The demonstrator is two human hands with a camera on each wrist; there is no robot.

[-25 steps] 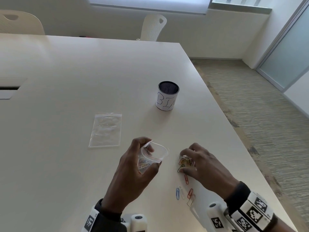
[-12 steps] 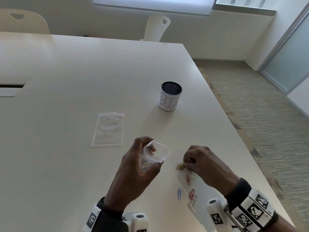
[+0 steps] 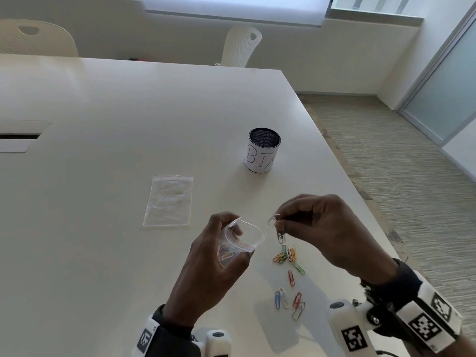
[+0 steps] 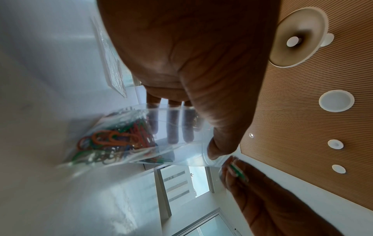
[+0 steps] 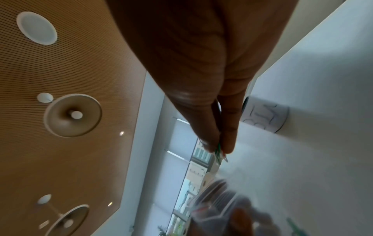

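Observation:
My left hand (image 3: 221,251) holds a small clear zip bag (image 3: 242,240) with its mouth held wide; coloured paper clips (image 4: 113,143) lie in its bottom. My right hand (image 3: 278,222) pinches a few paper clips (image 3: 277,228) between thumb and fingertips, lifted above the table just right of the bag's mouth. In the right wrist view a green clip (image 5: 219,153) sticks out of the pinch. Several loose clips (image 3: 287,255) lie on the white table (image 3: 103,253) below the right hand, and more loose clips (image 3: 288,300) lie nearer to me.
An empty flat clear bag (image 3: 168,200) lies left of the hands. A mesh cup (image 3: 263,150) labelled BIN stands farther back. The table's right edge (image 3: 360,202) runs close beside my right hand, with carpet beyond. White chairs stand at the far side.
My right hand rose from the pile on the table with a few clips pinched and moved toward the bag's mouth. The left hand kept holding the bag.

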